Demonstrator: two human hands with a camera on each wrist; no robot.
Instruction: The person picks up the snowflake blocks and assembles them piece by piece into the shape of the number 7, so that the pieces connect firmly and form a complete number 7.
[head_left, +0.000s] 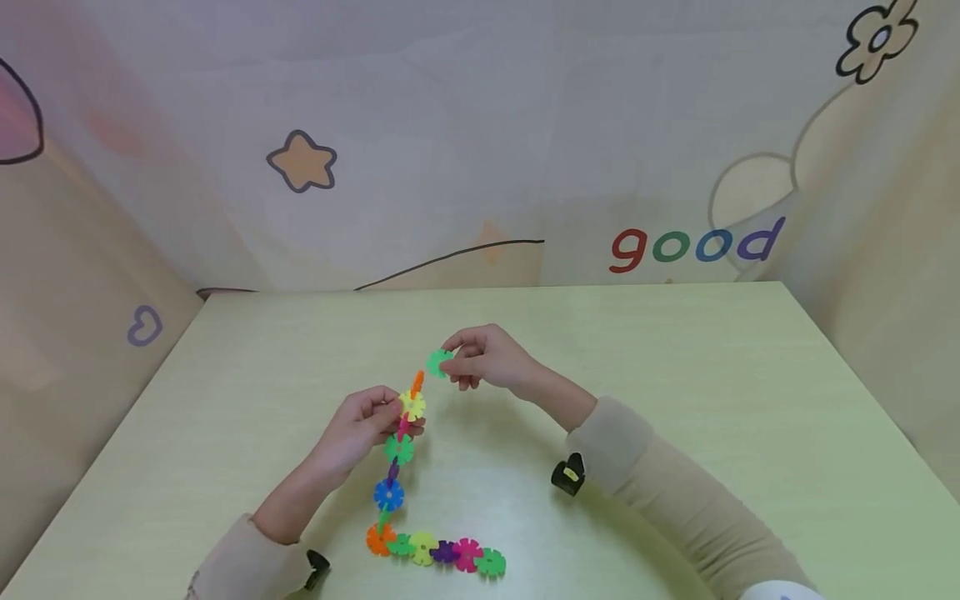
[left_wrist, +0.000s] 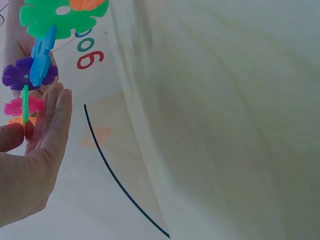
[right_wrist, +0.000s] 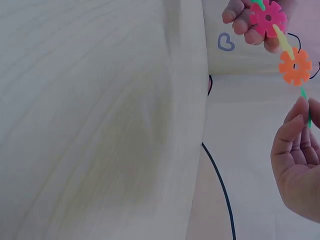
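A chain of interlocking flower-shaped plastic discs hangs from my left hand (head_left: 360, 429), whose thumb and fingers pinch a yellow disc (head_left: 412, 407) near its upper end. Above that disc an orange disc (right_wrist: 295, 66) stands edge-on in the head view. Between thumb and fingers, my right hand (head_left: 491, 360) holds a green disc (head_left: 437, 363) close to the orange one. Whether these two discs touch I cannot tell. Lower down, the chain runs through a pink, a green, a purple and a blue disc (head_left: 388, 495) to another orange disc (head_left: 380, 540).
From the lower orange disc the chain bends right, ending in a pink disc (head_left: 468, 555) and a green disc (head_left: 491, 562) near the front. Black strap ends (head_left: 568, 473) show at both wrists. A printed curtain (head_left: 450, 125) stands behind the pale table (head_left: 712, 375).
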